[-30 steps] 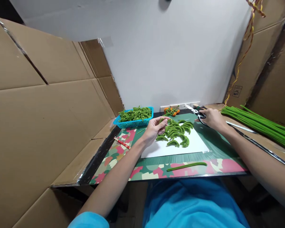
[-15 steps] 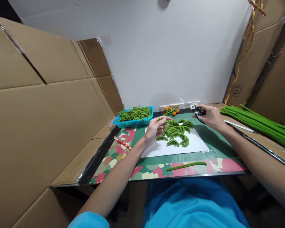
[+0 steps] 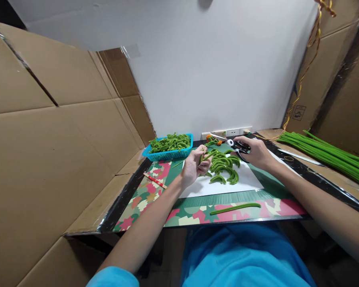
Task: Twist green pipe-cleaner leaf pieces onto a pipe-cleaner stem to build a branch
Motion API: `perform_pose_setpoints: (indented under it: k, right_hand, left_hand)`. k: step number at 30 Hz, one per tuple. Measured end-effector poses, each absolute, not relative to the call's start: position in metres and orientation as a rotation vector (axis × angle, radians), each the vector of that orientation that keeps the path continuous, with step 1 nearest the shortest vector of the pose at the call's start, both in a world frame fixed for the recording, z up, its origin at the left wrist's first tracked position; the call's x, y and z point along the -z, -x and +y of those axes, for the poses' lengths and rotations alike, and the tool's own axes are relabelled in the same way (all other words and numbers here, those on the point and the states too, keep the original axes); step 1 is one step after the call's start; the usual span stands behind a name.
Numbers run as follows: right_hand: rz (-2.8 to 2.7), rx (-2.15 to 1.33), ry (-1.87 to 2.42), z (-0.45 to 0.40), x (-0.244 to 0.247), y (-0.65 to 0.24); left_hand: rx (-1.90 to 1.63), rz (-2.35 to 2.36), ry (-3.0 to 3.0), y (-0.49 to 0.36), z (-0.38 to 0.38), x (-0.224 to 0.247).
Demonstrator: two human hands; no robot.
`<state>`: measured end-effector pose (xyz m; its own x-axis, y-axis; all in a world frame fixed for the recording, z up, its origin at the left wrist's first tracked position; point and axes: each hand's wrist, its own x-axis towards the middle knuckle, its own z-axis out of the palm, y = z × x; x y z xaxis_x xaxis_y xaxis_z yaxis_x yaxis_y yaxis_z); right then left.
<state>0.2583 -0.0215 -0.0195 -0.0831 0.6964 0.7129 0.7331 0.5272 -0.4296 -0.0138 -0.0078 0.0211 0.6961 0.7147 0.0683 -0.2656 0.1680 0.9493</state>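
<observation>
A: so how's the green strip (image 3: 209, 155) gonna handle? it's in the left hand (image 3: 196, 161), up over the left part of the paper (image 3: 203, 188), right?

B: yep, the left fingers are curled in and pinching it, one end poking out toward the scissors (image 3: 230, 142). looks fuzzy, like pipe cleaner, so my guess is next to no weight, soft outside, bendy core that'd hold a curve. not slippery, not fragile, though a hard squeeze probably flattens the fuzz. I'd pinch it around the middle and leave the tip free.

A: and the scissors?

B: right hand (image 3: 254, 151) has them, fingers wrapped round the black handles, blades angled up and over to the left. stiff and heavier than the strip, I'd say. handles are the only place I'd grab.

A: anything you can't make out?

B: plenty lol. the left fingers hide most of the strip, so no idea how long it is or if there's a second one in there. blades are thin and hard to read, can't say how far apart they sit. left hand also covers a bit of the pile (image 3: 224, 163) on the paper, and the bundle (image 3: 326, 155) on the right gets cut off.
</observation>
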Motion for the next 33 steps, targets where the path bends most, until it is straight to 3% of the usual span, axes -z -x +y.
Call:
perform_pose_setpoints:
  k: [16,33]
  right_hand:
    - [-1.886,-0.054,1.003,-0.028,0.022,-0.238]
    - [-1.863,0.279,0.766,-0.037,0.019,-0.236]
  left_hand:
    - [-0.687,0.377,-1.339,0.01,-0.011,-0.018]
    - [-0.775,0.278,-1.312,0.009,-0.008,-0.014]
